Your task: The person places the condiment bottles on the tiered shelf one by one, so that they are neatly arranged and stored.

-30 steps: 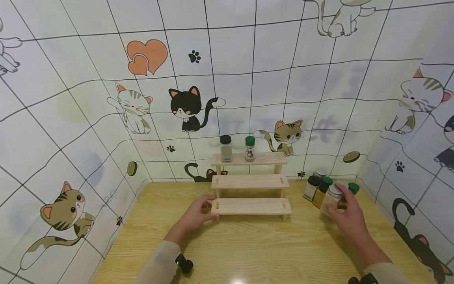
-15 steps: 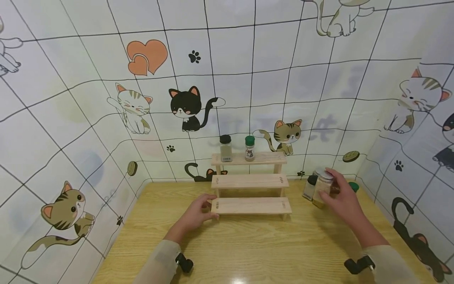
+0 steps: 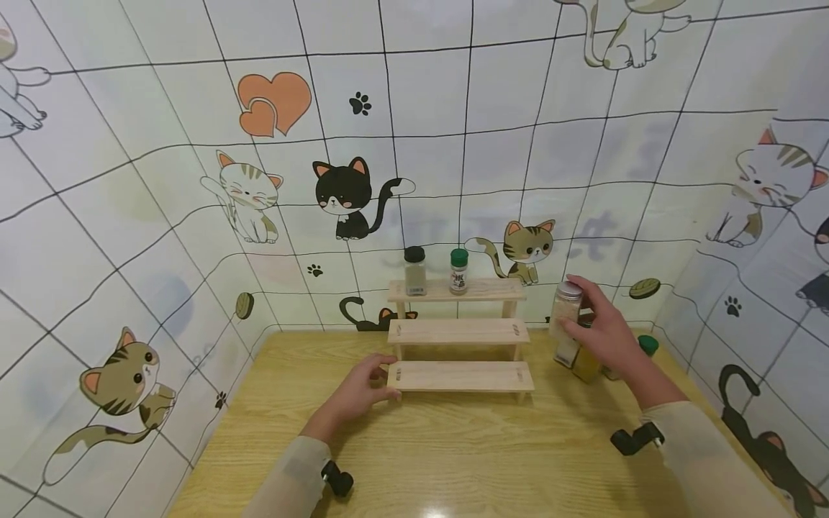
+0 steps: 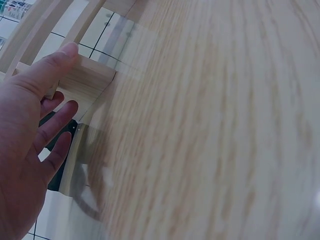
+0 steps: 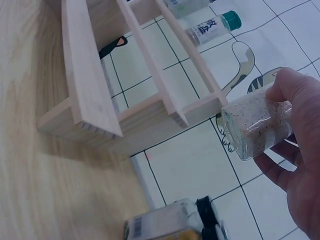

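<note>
A person's two hands work at a small three-step wooden rack point(image 3: 460, 331) on a pale wood-grain worktop point(image 3: 453, 460). The right hand point(image 3: 605, 331) has a clear jar point(image 3: 565, 309) with a silver lid and pale, speckled contents; its fingers are bent around the jar, thumb on one side and the rest opposite. The jar is in the air to the right of the rack, above the worktop.

The left hand point(image 3: 356, 388) is at the left end of the lowest step, its thumb and fingers partly closed about that end.

On the top step two small bottles stand upright, apart: a black-capped bottle point(image 3: 415, 273) at left and a green-capped bottle point(image 3: 458, 275) near the middle. Right of the rack, more containers cluster on the worktop, partly hidden by the right hand: a black-topped bottle point(image 5: 160, 220), a yellow bottle point(image 3: 586, 365) and a green lid point(image 3: 648, 344). Cartoon cats and a grid of lines decorate the white wall point(image 3: 427, 93) behind.
</note>
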`<state>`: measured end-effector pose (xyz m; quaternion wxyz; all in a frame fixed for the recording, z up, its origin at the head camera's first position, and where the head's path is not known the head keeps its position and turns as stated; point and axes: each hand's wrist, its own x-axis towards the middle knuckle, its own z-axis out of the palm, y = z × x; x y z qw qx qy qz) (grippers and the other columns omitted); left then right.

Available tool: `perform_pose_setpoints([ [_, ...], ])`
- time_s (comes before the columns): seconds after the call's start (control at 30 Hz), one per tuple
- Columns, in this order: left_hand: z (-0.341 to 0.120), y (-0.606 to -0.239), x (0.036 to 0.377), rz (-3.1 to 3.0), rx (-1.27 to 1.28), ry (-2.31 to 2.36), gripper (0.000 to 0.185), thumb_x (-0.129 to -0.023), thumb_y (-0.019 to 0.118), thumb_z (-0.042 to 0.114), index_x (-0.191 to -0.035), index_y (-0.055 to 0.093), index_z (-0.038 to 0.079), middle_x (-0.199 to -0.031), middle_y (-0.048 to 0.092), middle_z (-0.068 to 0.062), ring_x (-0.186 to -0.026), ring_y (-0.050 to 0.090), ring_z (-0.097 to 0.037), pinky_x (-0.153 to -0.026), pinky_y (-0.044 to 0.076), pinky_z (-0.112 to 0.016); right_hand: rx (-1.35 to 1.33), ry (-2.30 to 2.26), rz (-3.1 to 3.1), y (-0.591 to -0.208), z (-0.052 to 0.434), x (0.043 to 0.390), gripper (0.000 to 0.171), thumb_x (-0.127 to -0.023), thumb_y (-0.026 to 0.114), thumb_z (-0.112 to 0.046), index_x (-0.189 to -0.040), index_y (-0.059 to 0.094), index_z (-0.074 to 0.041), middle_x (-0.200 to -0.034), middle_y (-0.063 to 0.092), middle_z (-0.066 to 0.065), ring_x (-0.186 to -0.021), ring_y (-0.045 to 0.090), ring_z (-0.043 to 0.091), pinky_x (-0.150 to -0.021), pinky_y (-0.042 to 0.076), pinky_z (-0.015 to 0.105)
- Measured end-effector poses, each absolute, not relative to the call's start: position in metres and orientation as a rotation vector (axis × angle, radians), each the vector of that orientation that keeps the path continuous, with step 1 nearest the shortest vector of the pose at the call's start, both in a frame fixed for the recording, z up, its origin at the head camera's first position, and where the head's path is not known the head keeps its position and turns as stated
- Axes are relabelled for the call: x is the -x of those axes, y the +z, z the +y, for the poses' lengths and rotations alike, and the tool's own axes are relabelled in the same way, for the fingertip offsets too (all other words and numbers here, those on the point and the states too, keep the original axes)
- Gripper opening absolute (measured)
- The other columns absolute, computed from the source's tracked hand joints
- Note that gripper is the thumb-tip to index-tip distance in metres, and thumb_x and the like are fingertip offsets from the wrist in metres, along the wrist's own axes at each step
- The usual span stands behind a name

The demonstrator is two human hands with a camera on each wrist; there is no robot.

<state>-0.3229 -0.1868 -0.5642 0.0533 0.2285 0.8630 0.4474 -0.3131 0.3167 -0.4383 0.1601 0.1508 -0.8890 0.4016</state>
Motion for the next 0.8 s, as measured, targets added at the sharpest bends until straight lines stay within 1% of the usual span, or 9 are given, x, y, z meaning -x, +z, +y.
perform_pose_setpoints([
  [0.1,-0.187,-0.563,0.322,2.623,-0.692,1.358,0.072,-0.084,0.083,0.040,-0.147,0.051,0.023,-0.138,0.052,0.008,-0.112,0.060,-0.015,-0.094,0.050,-0.044,-0.454,1.188,-2.549,-0.428,0.308,0.322,0.079,-0.098,0.069,-0.022,-0.160,0.022,-0.038,-0.142,0.046,0.012,-0.112,0.054,0.030,-0.085,0.048,0.043],
  [0.2,-0.187,-0.561,0.322,2.619,-0.690,1.355,0.073,-0.085,0.082,0.040,-0.148,0.050,0.022,-0.138,0.052,0.008,-0.112,0.060,-0.015,-0.094,0.051,-0.044,-0.502,1.200,-2.531,-0.420,0.301,0.333,0.080,-0.098,0.069,-0.020,-0.159,0.022,-0.039,-0.144,0.044,0.010,-0.113,0.052,0.027,-0.089,0.045,0.051],
  [0.33,-0.187,-0.561,0.322,2.612,-0.689,1.357,0.074,-0.085,0.082,0.040,-0.149,0.049,0.021,-0.138,0.052,0.007,-0.112,0.060,-0.015,-0.094,0.051,-0.044,-0.572,1.209,-2.497,-0.410,0.290,0.347,0.080,-0.097,0.070,-0.016,-0.160,0.024,-0.032,-0.145,0.042,0.011,-0.115,0.054,0.030,-0.090,0.046,0.054],
  [0.4,-0.187,-0.562,0.322,2.610,-0.689,1.358,0.074,-0.085,0.082,0.039,-0.148,0.049,0.020,-0.137,0.052,0.007,-0.113,0.061,-0.015,-0.094,0.051,-0.044,-0.608,1.231,-2.487,-0.404,0.284,0.352,0.079,-0.097,0.069,-0.011,-0.160,0.024,-0.027,-0.147,0.040,0.013,-0.117,0.054,0.034,-0.091,0.047,0.055],
  [0.5,-0.187,-0.562,0.323,2.605,-0.690,1.362,0.075,-0.085,0.082,0.040,-0.149,0.049,0.020,-0.137,0.052,0.007,-0.113,0.061,-0.015,-0.094,0.051,-0.043,-0.652,1.270,-2.483,-0.391,0.272,0.354,0.077,-0.097,0.067,-0.004,-0.160,0.025,-0.019,-0.149,0.038,0.017,-0.122,0.053,0.042,-0.093,0.047,0.059],
  [0.6,-0.188,-0.564,0.323,2.604,-0.696,1.365,0.076,-0.084,0.082,0.042,-0.149,0.049,0.020,-0.136,0.053,0.008,-0.113,0.061,-0.015,-0.093,0.051,-0.042,-0.686,1.302,-2.487,-0.377,0.260,0.352,0.074,-0.096,0.066,0.002,-0.158,0.027,-0.011,-0.149,0.037,0.021,-0.126,0.051,0.046,-0.096,0.046,0.060],
  [0.7,-0.188,-0.566,0.324,2.609,-0.704,1.365,0.077,-0.084,0.082,0.043,-0.149,0.049,0.018,-0.136,0.053,0.008,-0.112,0.061,-0.014,-0.092,0.051,-0.041,-0.714,1.329,-2.499,-0.367,0.252,0.353,0.071,-0.096,0.065,0.003,-0.156,0.029,-0.008,-0.148,0.037,0.021,-0.128,0.049,0.047,-0.097,0.046,0.061],
  [0.8,-0.187,-0.567,0.325,2.615,-0.713,1.363,0.076,-0.084,0.081,0.044,-0.148,0.050,0.017,-0.135,0.053,0.009,-0.111,0.061,-0.014,-0.091,0.051,-0.041,-0.742,1.374,-2.500,-0.368,0.250,0.362,0.070,-0.097,0.065,0.002,-0.156,0.030,-0.006,-0.148,0.037,0.022,-0.130,0.046,0.049,-0.099,0.043,0.063],
])
